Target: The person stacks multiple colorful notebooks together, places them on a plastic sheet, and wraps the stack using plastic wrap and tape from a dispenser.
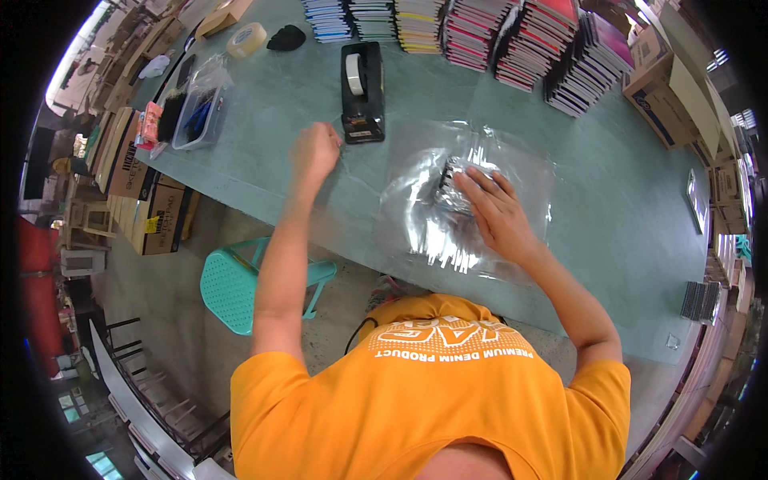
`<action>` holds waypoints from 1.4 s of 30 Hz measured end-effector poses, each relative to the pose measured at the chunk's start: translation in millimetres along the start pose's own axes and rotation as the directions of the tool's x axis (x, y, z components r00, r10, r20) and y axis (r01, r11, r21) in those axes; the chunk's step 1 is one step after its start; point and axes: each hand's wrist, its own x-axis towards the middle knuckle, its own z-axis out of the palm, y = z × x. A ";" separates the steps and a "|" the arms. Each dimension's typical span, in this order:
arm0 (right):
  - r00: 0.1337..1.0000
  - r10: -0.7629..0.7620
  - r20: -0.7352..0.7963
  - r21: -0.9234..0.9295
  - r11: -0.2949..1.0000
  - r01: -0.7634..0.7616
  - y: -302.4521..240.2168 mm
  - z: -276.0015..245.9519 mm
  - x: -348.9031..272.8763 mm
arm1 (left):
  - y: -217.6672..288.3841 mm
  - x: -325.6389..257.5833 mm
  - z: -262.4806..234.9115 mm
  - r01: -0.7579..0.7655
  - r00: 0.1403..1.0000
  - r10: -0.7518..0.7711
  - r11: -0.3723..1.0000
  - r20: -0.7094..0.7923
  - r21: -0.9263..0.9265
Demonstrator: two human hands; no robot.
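Observation:
My right hand (498, 210) lies with fingers stretched over a small bundle (448, 188) near the middle of the table. The bundle has a dark, ridged edge like spiral binding, and glare on the plastic hides much of it. Around and beneath it spreads a wide clear plastic sheet or bag (408, 228). To the left, my left hand (317, 152) is closed, its fingertips pinched together just beside the black tape dispenser (364, 120). Whatever that pinch may hold is too small to make out. A roll of clear tape (354, 74) sits in the dispenser.
Stacks of spiral notebooks (468, 36) in several colours line the far edge. Far left are a tape roll (246, 40), a dark rounded object (286, 38) and a clear plastic bin (200, 120). An open cardboard box (660, 88) stands right; a turquoise stool (228, 292) is below left.

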 end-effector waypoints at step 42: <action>-0.130 0.952 -0.278 0.135 -0.095 -0.986 -22.2 -131.4 -200.1 | 303.2 -180.2 108.9 -0.604 -0.150 0.989 -0.081 0.013 -0.793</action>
